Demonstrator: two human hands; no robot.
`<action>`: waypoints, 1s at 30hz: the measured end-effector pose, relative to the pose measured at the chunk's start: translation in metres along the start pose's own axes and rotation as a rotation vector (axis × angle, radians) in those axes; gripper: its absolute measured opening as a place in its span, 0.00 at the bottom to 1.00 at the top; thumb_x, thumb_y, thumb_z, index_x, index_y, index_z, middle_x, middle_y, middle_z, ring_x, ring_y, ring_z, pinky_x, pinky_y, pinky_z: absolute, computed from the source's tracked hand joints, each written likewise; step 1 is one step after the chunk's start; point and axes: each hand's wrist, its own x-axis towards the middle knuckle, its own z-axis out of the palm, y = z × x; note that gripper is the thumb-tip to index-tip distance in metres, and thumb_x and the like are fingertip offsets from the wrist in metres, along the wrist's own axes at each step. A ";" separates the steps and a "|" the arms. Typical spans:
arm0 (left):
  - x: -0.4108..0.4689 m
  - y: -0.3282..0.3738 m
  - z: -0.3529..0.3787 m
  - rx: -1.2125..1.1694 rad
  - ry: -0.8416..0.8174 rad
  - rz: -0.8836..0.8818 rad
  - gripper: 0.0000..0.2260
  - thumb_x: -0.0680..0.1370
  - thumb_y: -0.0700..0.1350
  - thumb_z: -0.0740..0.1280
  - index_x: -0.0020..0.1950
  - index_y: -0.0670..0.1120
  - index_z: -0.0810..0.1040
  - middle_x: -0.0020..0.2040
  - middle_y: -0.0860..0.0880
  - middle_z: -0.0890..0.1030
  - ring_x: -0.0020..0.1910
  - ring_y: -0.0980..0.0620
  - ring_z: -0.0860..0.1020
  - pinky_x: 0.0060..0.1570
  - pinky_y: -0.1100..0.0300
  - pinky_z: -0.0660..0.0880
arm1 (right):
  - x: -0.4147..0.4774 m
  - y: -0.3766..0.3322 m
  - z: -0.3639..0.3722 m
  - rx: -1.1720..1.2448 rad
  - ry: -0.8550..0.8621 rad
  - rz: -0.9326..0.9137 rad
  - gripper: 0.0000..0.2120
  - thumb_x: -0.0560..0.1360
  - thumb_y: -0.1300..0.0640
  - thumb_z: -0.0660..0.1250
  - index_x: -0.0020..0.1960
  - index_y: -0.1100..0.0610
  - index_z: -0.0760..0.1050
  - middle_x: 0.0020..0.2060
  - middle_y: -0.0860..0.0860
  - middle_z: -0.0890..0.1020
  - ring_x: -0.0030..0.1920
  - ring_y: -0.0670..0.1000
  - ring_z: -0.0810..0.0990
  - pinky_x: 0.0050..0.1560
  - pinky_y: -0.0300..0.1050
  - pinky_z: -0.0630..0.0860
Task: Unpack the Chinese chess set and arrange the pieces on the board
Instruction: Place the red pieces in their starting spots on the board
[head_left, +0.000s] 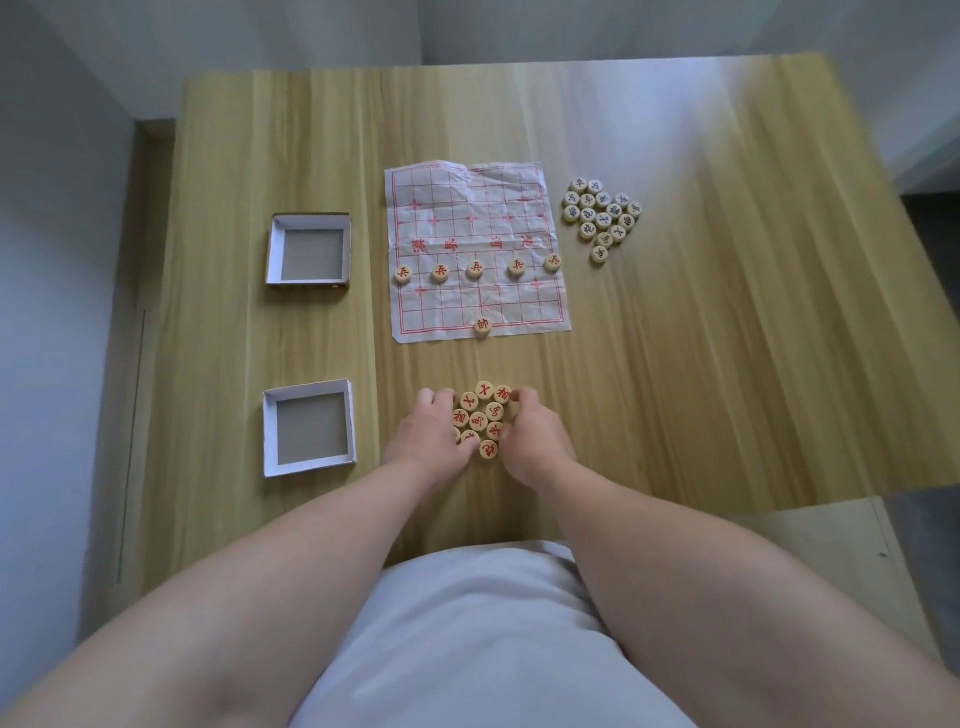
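A creased paper board (470, 208) with a red grid lies at the table's middle. Several red pawn pieces (475, 269) stand in a row on it, and one red piece (482, 326) sits at its near edge. A cluster of red-lettered wooden pieces (480, 418) lies near me. My left hand (423, 439) curls against the cluster's left side, thumb over a piece. My right hand (537, 441) curls against its right side, fingertips by the far-right piece. Whether either hand pinches a piece is hidden. A group of dark-lettered pieces (601, 215) lies right of the board.
Two open white box halves sit left of the board, one far (275, 249) and one near (270, 431). The wooden table (727, 338) ends close to my body at the front, and its left edge drops off beyond the boxes.
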 end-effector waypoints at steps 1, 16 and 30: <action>0.001 0.001 -0.002 0.007 0.007 -0.004 0.27 0.75 0.60 0.69 0.69 0.50 0.67 0.60 0.50 0.70 0.56 0.45 0.78 0.52 0.48 0.78 | 0.002 -0.003 -0.002 -0.020 0.022 0.001 0.16 0.81 0.56 0.59 0.67 0.50 0.65 0.52 0.52 0.80 0.49 0.57 0.80 0.50 0.55 0.81; 0.048 0.015 -0.024 -0.017 0.111 -0.111 0.09 0.80 0.54 0.64 0.53 0.49 0.74 0.53 0.50 0.73 0.48 0.46 0.77 0.47 0.50 0.77 | 0.049 -0.029 -0.005 -0.215 0.062 -0.145 0.11 0.81 0.52 0.63 0.62 0.45 0.76 0.58 0.50 0.72 0.57 0.56 0.75 0.54 0.50 0.75; 0.052 0.005 -0.028 0.019 0.157 -0.119 0.12 0.77 0.58 0.66 0.54 0.52 0.73 0.52 0.54 0.72 0.45 0.49 0.76 0.41 0.56 0.73 | 0.057 -0.031 -0.008 -0.243 0.157 -0.174 0.14 0.80 0.44 0.63 0.62 0.49 0.74 0.58 0.50 0.76 0.60 0.54 0.74 0.60 0.51 0.70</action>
